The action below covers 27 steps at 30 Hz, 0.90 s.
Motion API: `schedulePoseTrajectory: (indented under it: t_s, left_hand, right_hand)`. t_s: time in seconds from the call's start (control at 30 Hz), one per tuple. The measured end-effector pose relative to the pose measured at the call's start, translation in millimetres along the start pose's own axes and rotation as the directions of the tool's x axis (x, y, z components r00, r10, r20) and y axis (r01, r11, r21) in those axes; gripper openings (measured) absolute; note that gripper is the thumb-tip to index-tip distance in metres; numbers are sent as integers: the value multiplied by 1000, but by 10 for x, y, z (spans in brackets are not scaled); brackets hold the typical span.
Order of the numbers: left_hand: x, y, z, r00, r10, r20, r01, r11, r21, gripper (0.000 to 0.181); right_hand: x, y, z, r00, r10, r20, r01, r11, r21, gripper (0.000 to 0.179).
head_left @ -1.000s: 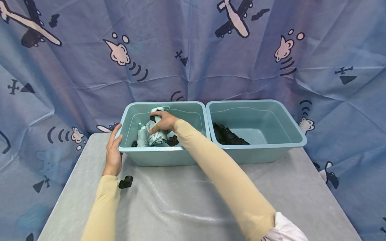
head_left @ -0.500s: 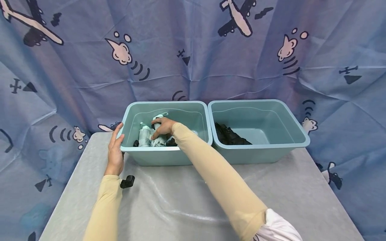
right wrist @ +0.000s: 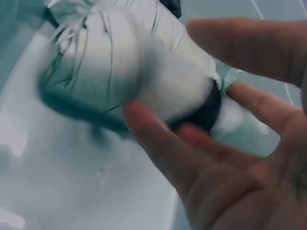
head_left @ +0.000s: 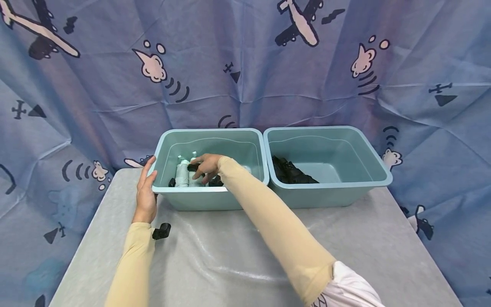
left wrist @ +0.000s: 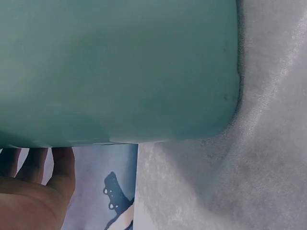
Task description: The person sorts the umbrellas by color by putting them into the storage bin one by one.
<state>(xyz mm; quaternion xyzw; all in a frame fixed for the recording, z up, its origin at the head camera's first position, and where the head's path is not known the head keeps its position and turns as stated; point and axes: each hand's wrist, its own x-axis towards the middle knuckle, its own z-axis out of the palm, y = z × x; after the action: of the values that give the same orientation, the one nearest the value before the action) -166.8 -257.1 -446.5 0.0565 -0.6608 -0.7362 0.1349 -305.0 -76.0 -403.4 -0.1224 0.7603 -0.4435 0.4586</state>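
My right hand (head_left: 207,165) is low inside the left mint-green bin (head_left: 238,147), fingers spread around a pale mint folded umbrella (head_left: 194,181). In the right wrist view, the thumb and fingers of the right hand (right wrist: 230,163) stand apart beside the folded umbrella (right wrist: 177,86), near its dark band. A second pale folded umbrella (head_left: 182,174) lies just to its left. At the bin's left end, my left hand (head_left: 145,200) rests with straight fingers against the outside and rim. The left wrist view shows the left hand (left wrist: 38,196) touching the bin wall (left wrist: 120,72).
A second bin (head_left: 330,196) stands close against the first on the right, with a black folded bundle (head_left: 293,172) at its left side. Both stand on a grey-covered table (head_left: 215,256) before a blue patterned curtain (head_left: 238,64).
My right hand has gone lower in the left bin, and the umbrella under it has come down beside the other one. Its fingers have loosened. My left hand stays at the bin's end.
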Motion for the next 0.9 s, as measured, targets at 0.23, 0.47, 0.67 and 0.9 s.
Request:
schedulePoseTrajectory:
  t_s: [0.23,0.47,0.67,0.9]
  left_hand:
    - [9,0,-9,1000,3,3,-3,1000,17,51]
    - [5,4,-16,1000,0,6,0,1000,14,51]
    - [6,20,-16,1000,3,6,-3,1000,4,50]
    - [12,28,-1,1000,-14,12,14,1000,9,50]
  right_hand:
    - [38,12,-21,1000,18,11,-18,999,30,71]
    - [-62,-29,-92,1000,9,-2,-9,998,-62,67]
    - [-288,-84,-192,998,-56,-14,56,998,-1,64]
    - [-643,-101,-203,985,-163,-54,165,986,18,57]
